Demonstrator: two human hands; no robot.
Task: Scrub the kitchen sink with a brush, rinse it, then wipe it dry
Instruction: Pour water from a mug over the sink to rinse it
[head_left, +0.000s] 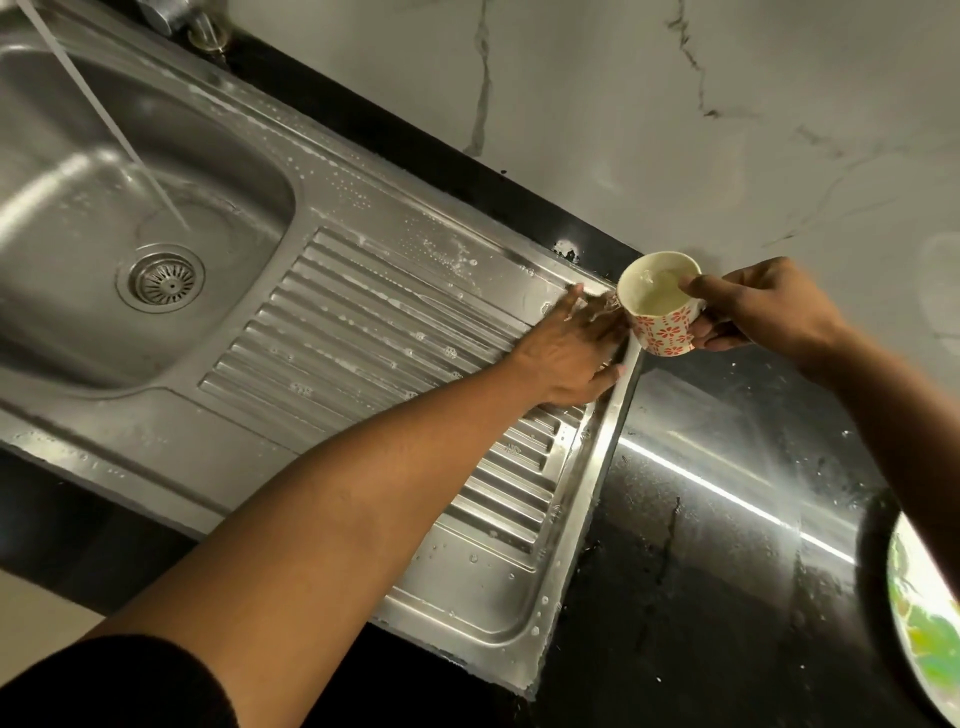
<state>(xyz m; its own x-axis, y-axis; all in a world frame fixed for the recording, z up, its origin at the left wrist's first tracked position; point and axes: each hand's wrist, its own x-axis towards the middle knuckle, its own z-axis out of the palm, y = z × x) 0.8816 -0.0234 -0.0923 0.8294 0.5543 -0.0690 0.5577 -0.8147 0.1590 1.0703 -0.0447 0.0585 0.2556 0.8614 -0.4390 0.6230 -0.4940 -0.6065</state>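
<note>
Head view showed a stainless-steel kitchen sink (156, 415) set into a glossy black stone counter (701, 571). Its brushed metal was wet, flecked with white suds and beads of water. On the left lay the rounded rectangular basin (78, 291), smooth-walled, with a round slotted metal drain strainer (162, 280) in its floor. A thin stream of water (98, 109) fell slantwise into the basin near that strainer. To the right spread the ridged drainboard (363, 332), parallel pressed ribs inside a raised rim.

The left hand (571, 353) lay flat on the drainboard's far right corner, fingers straight on the wet metal, its grip wide and holding nothing. Just beside it, over the sink's right edge, the right hand (763, 312) had its grip closed round a cream ceramic cup (662, 327) printed with small red flowers. The thumb hooked over the rim and the fingers curled beneath. That cup tilted toward the sink with pale water inside.

Behind rose a white wall (623, 104) with grey marble veining. A round plate (924, 623) with green markings sat at the lower right, partly cut off.
</note>
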